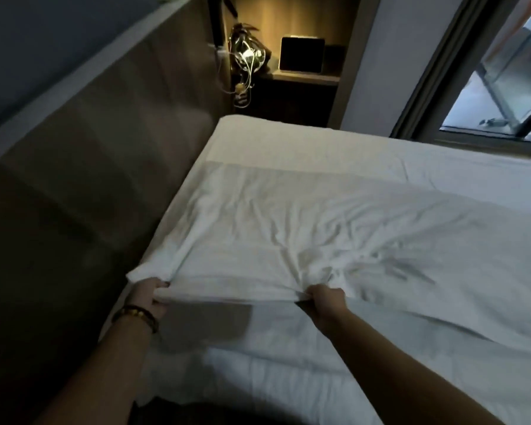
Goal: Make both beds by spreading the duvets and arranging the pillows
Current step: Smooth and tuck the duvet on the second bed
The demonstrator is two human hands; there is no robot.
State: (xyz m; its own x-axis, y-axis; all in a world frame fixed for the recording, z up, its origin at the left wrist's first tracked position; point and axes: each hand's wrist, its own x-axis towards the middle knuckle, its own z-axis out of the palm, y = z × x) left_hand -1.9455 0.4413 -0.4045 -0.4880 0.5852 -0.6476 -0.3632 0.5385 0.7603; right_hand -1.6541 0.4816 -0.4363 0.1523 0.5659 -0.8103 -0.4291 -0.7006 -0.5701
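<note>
Beside headboard and lit nightstand, left hand and right hand grip duvet.

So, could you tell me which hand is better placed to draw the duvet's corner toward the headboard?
Left. The left hand grips the duvet at its corner beside the headboard; the right hand holds the edge farther in.

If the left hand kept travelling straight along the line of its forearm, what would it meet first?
Probably the brown headboard panel: the left hand, gripping the duvet edge, points up the bed's left side; depth is uncertain.
</note>
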